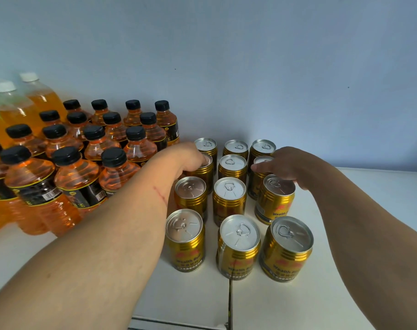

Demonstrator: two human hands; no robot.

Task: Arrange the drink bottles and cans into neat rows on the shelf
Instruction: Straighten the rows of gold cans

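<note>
Gold drink cans with silver lids stand in three columns on the white shelf (360, 210); the front row is around the front middle can (238, 244). My left hand (190, 157) reaches in from the left, its fingers curled over the top of the left can in the second row from the back (204, 173). My right hand (289, 166) comes from the right and lies over the right can of that same row (255, 184), thumb across its front rim, fingers down its far side. Whether that grip is firm is hard to see.
Several small orange-drink bottles with black caps (76, 179) stand packed in rows to the left of the cans. Two larger white-capped bottles (19, 108) are at the far left. A pale wall (226, 67) closes the back. A seam (230, 301) splits the shelf.
</note>
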